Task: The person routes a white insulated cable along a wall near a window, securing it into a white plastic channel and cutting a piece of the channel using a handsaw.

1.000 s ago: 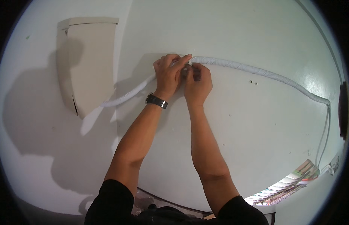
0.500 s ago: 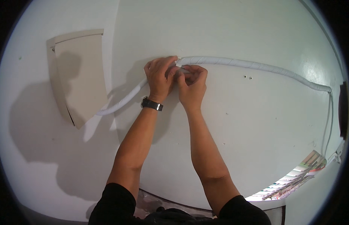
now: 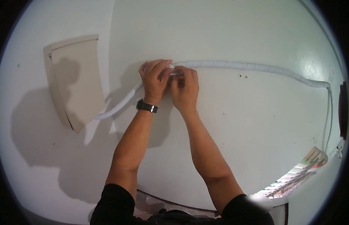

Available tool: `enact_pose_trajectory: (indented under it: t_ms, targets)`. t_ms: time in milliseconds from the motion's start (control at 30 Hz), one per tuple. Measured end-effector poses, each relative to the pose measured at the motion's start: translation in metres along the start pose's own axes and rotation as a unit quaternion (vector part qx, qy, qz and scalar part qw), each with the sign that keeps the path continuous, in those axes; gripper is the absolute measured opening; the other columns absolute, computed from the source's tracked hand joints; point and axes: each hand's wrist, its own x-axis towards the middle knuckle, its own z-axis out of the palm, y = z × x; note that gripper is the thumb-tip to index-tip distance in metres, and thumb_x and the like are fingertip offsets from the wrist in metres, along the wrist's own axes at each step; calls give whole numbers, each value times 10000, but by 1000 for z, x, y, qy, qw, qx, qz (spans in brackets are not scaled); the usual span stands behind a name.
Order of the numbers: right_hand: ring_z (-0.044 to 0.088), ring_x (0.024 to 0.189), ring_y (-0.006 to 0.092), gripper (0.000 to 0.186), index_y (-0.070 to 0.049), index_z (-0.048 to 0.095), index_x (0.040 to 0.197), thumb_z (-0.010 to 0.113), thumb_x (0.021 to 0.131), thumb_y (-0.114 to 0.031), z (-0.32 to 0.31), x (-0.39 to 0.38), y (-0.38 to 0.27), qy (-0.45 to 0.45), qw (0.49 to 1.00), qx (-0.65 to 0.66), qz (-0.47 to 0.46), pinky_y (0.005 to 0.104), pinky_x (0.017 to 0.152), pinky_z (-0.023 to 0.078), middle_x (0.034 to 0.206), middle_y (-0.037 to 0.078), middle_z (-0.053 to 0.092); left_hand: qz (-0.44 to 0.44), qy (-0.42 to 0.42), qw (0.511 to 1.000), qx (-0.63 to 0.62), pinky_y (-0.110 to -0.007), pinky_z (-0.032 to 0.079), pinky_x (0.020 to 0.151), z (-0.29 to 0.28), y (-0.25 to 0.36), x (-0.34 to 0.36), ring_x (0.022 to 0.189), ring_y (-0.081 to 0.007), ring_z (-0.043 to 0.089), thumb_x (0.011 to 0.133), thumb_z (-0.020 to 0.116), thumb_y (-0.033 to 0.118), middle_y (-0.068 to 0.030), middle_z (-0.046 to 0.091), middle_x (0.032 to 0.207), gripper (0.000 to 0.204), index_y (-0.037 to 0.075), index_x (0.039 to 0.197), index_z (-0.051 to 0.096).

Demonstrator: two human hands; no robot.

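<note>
Head view: left hand [image 3: 155, 83] clasps white pipe [image 3: 229, 66]; can't tell right hand's [image 3: 185, 93] hidden grip.

This is a room indoors; whether it belongs to a home, office or shop cannot be told. Plain, pale walls [image 3: 219, 157] meet in a corner just right of the beige box [image 3: 78, 84]. From the box's lower right edge, a wrapped pipe [image 3: 234, 66] runs off along the wall. Well right of the box are two small holes [image 3: 241, 76], thin cords [image 3: 330, 112] and a bright striped patch [image 3: 291, 180], too unclear to name.
</note>
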Motion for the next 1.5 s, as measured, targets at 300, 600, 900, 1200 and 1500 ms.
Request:
enact_pose_trajectory:
  t_ms: [300, 600, 900, 1200, 1500]
  targets:
    - [699, 792, 293, 333, -74, 682, 1272, 588, 957, -26, -34, 44, -11, -129, 983, -132, -17, 390, 734, 571, 976, 156, 708, -72, 87, 993, -35, -428, 419, 1017, 12, 3, -4, 927, -224, 611, 860, 838, 167, -15, 685, 929, 286, 121, 1123, 736]
    - [730, 826, 312, 287, -35, 716, 1236, 555, 999, -57, -42, 55, -15, -174, 980, -38, 86, 395, 802, 572, 963, 198, 754, -19, 87, 996, -22, -483, 406, 1094, 11, 6, -10, 883, -219, 626, 766, 894, 163, 3, 684, 912, 434, 142, 1172, 743]
    - [733, 897, 334, 314, -35, 706, 1259, 553, 986, -65, -40, 53, -16, -180, 980, -67, 58, 405, 842, 575, 1014, 210, 752, -10, 67, 998, -12, -397, 475, 972, 13, 12, -5, 1040, -238, 635, 761, 842, 1, -5, 710, 1083, 470, 169, 1189, 746]
    - [734, 894, 293, 334, -35, 691, 1292, 566, 985, -70, -44, 57, -15, -201, 975, -32, 90, 393, 847, 570, 1023, 203, 752, -54, 36, 998, -12, -409, 481, 930, 12, 17, 2, 1065, -269, 634, 789, 801, -19, -33, 710, 1157, 436, 129, 1192, 722]
    - [725, 876, 290, 378, -24, 671, 1314, 589, 945, -11, -44, 54, -2, -200, 979, -17, 38, 376, 818, 573, 1030, 193, 736, -41, 12, 999, -22, -422, 483, 949, 10, 14, -3, 1085, -291, 617, 823, 768, -32, -71, 692, 1182, 488, 112, 1279, 672]
